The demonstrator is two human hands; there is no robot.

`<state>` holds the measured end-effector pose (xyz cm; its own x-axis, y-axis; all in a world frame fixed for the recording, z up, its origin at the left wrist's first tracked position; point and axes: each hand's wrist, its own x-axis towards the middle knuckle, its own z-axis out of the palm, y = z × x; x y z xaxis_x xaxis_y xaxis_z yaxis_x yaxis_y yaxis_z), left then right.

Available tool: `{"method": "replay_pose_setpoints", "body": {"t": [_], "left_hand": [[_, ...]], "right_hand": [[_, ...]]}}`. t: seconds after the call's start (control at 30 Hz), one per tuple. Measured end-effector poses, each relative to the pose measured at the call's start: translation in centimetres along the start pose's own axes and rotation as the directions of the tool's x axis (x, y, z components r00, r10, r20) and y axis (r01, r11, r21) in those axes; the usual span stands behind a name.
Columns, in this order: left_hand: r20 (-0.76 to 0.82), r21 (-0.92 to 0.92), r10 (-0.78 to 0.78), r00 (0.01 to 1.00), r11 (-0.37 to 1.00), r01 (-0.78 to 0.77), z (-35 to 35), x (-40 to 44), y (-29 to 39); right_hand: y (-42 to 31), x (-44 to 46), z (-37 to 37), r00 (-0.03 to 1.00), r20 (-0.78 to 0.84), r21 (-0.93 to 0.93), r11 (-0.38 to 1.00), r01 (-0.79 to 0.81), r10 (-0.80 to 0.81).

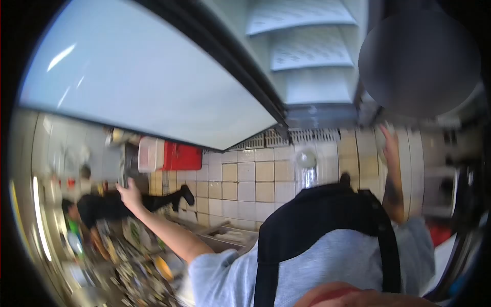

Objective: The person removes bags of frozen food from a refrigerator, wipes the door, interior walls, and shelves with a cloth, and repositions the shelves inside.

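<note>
My left hand (131, 198) is stretched far out to the left, blurred by motion. Its thumb and fingers close about the end of a grey, metal-looking object (123, 173), whose kind I cannot make out. On the right, my right hand (391, 143) hangs away from my body with fingers extended and nothing visible in it. Ahead of me stands an upright fridge (319, 84) with white shelves. Its large white door (153, 71) is swung wide to the left, between the fridge and my left hand.
A red crate (182, 156) and a whitish bin (150, 154) sit on the tiled floor (245, 179) below the door. Another person (110, 207) in dark clothes is at the left, beside a cluttered worktop (138, 261). A blurred round patch covers the upper right.
</note>
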<state>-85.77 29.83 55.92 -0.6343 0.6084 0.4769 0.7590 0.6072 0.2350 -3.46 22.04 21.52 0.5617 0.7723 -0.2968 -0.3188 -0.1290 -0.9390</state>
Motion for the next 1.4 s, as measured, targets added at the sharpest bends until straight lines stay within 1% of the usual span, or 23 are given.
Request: {"method": "replay_pose_setpoints", "body": {"t": [0.03, 0.1, 0.13, 0.2, 0.23, 0.27, 0.3, 0.33, 0.37, 0.47, 0.57, 0.63, 0.67, 0.8, 0.93, 1.03, 1.17, 1.2, 1.27, 1.3, 1.33, 1.37, 1.4], "left_hand": [[0.142, -0.106, 0.151, 0.978, 0.985, -0.137, 5.9, 1.3, -1.0], [0.419, -0.296, 0.503, 0.756, 0.863, -0.411, 17.3, -1.1, 0.9], [0.497, -0.422, 0.64, 0.586, 0.768, -0.481, 21.7, -4.1, 2.3], [0.761, -0.509, 0.607, 0.23, 0.778, -0.368, 23.2, -12.9, 9.3], [0.728, -0.641, 0.682, 0.062, 0.71, -0.291, 25.8, -16.3, 11.5], [0.733, -0.631, 0.68, -0.028, 0.664, -0.401, 21.2, -20.2, 16.7], [0.626, -0.759, 0.777, -0.062, 0.589, -0.278, 24.9, -22.9, 17.8], [0.415, -0.867, 0.91, 0.003, 0.396, -0.304, 27.1, -25.6, 19.6], [0.335, -0.867, 0.942, 0.007, 0.311, -0.39, 21.1, -27.4, 23.4], [0.013, -0.957, 0.994, 0.111, 0.045, -0.287, 19.6, -31.7, 29.5], [0.25, -0.931, 0.953, 0.169, 0.285, -0.229, 18.2, -32.0, 32.0], [0.337, -0.9, 0.907, 0.253, 0.389, -0.198, 17.2, -31.1, 32.6], [0.249, -0.923, 0.926, 0.284, 0.315, -0.219, 17.6, -30.6, 32.5], [0.193, -0.784, 0.976, 0.1, 0.215, -0.583, 16.4, -28.7, 32.9], [0.1, -0.906, 0.993, 0.059, 0.115, -0.406, 11.4, -28.7, 35.4], [0.063, -0.95, 0.998, 0.005, 0.062, -0.306, 10.4, -30.7, 38.0], [0.196, -0.974, 0.976, 0.096, 0.205, -0.1, 8.9, -33.2, 40.7], [0.235, -0.97, 0.967, 0.103, 0.239, -0.036, 8.2, -33.3, 41.2], [0.285, -0.954, 0.952, 0.108, 0.271, 0.131, 7.7, -33.2, 42.0], [0.317, -0.944, 0.933, 0.172, 0.291, 0.157, 7.9, -32.9, 41.7], [0.346, -0.934, 0.907, 0.239, 0.308, 0.182, 8.2, -32.4, 41.5], [0.373, -0.924, 0.876, 0.305, 0.322, 0.205, 8.0, -31.8, 41.0], [0.45, -0.891, 0.848, 0.28, 0.405, 0.203, 8.7, -30.8, 40.3]], "right_hand": [[1.7, 0.8, 1.3, 0.98, -0.197, -0.076, 0.997, -0.03, 0.014], [-1.9, -2.6, 6.1, 0.983, 0.027, -0.405, 0.897, 0.177, -0.182], [-1.4, -2.8, 7.5, 0.961, 0.11, -0.287, 0.918, 0.275, -0.254], [-0.4, -1.8, 9.3, 0.912, 0.097, -0.549, 0.743, 0.384, -0.4], [-0.5, -1.8, 10.6, 0.913, 0.075, -0.531, 0.759, 0.377, -0.401], [-0.8, -2.1, 12.2, 0.915, 0.064, -0.509, 0.776, 0.373, -0.397], [-1.9, -3.1, 14.0, 0.9, 0.137, -0.416, 0.8, 0.432, -0.415], [-3.7, -4.7, 16.0, 0.876, 0.209, -0.312, 0.819, 0.481, -0.434], [-5.7, -6.1, 18.0, 0.843, 0.28, -0.204, 0.829, 0.521, -0.46], [-11.6, -10.7, 23.0, 0.779, 0.343, -0.108, 0.801, 0.588, -0.525], [-14.0, -10.9, 25.0, 0.798, 0.358, 0.087, 0.868, 0.488, -0.484], [-14.5, -9.6, 24.6, 0.852, 0.284, 0.034, 0.892, 0.451, -0.441], [-14.2, -8.7, 23.9, 0.87, 0.24, 0.003, 0.896, 0.444, -0.432], [-11.0, -5.7, 19.7, 0.925, 0.13, -0.117, 0.921, 0.371, -0.357], [-10.3, -7.1, 18.5, 0.958, 0.239, -0.409, 0.878, 0.249, -0.161], [-9.1, -7.3, 18.7, 0.871, 0.449, -0.606, 0.649, 0.46, -0.199], [-5.4, -6.6, 20.2, 0.803, 0.551, -0.509, 0.671, 0.54, -0.228], [-4.1, -6.5, 20.7, 0.774, 0.587, -0.31, 0.816, 0.487, -0.239], [-2.8, -6.5, 21.2, 0.869, 0.476, -0.412, 0.84, 0.353, -0.131], [-2.3, -6.8, 21.5, 0.906, 0.418, -0.458, 0.844, 0.279, -0.073], [-1.7, -6.1, 21.8, 0.95, 0.303, -0.598, 0.763, 0.247, -0.07], [-1.8, -5.3, 21.7, 0.945, 0.314, -0.649, 0.705, 0.286, -0.094], [-2.0, -4.6, 21.8, 0.938, 0.325, -0.695, 0.643, 0.321, -0.118]]}}
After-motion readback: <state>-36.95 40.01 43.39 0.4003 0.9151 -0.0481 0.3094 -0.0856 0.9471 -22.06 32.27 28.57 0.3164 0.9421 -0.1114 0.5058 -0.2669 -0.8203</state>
